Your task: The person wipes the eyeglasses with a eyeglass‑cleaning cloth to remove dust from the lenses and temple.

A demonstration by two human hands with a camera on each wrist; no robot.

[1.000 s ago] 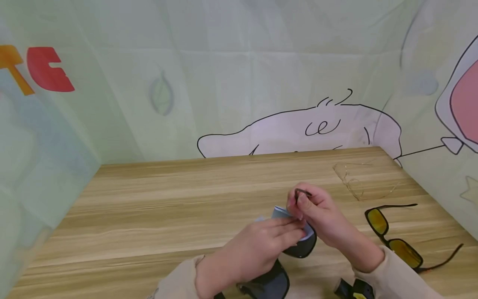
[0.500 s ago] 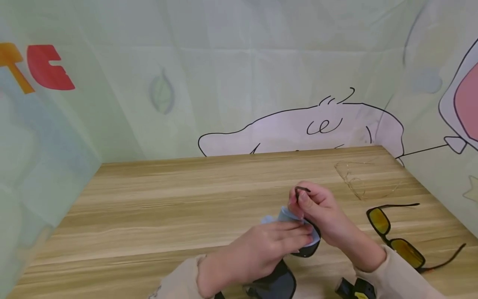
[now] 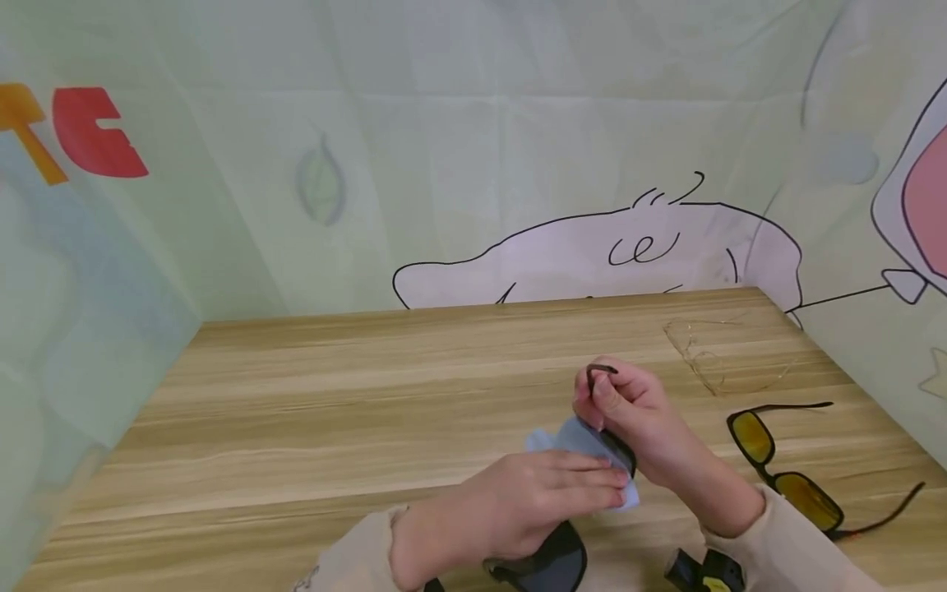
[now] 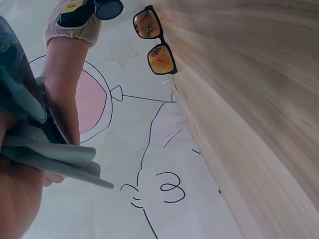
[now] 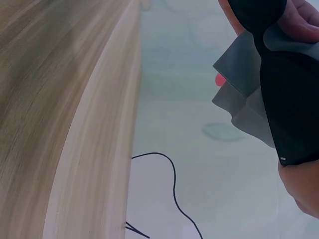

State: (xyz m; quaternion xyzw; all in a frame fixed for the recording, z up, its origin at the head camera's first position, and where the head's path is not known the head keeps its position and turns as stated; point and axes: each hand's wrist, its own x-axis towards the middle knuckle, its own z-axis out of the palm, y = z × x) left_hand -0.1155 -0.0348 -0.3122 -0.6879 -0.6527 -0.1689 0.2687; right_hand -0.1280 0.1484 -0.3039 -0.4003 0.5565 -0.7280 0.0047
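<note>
My right hand [image 3: 625, 411] pinches a pair of dark sunglasses [image 5: 291, 104] near the hinge, above the table. One dark temple end curls up past its fingertips. With its fingers laid along a folded light-blue lens cloth [image 3: 584, 444], my left hand [image 3: 533, 497] holds the cloth against the lens nearer the right hand. That lens is mostly covered in the head view. The other dark lens [image 3: 558, 559] shows below the left hand. Folds of cloth stick out beyond the lens in both wrist views. The left thumb is hidden in the head view.
Black-framed glasses with yellow-orange lenses [image 3: 806, 500] lie with temples spread, right of the right forearm. Thin wire-framed glasses [image 3: 691, 362] lie behind them near the table's back right corner. A black device [image 3: 718, 571] sits by the right cuff. A printed curtain borders the wooden table [image 3: 333, 403].
My left hand has slid slightly right and down with the cloth, which now reaches past the lens's lower edge. My right hand has risen slightly and keeps its pinch on the sunglasses.
</note>
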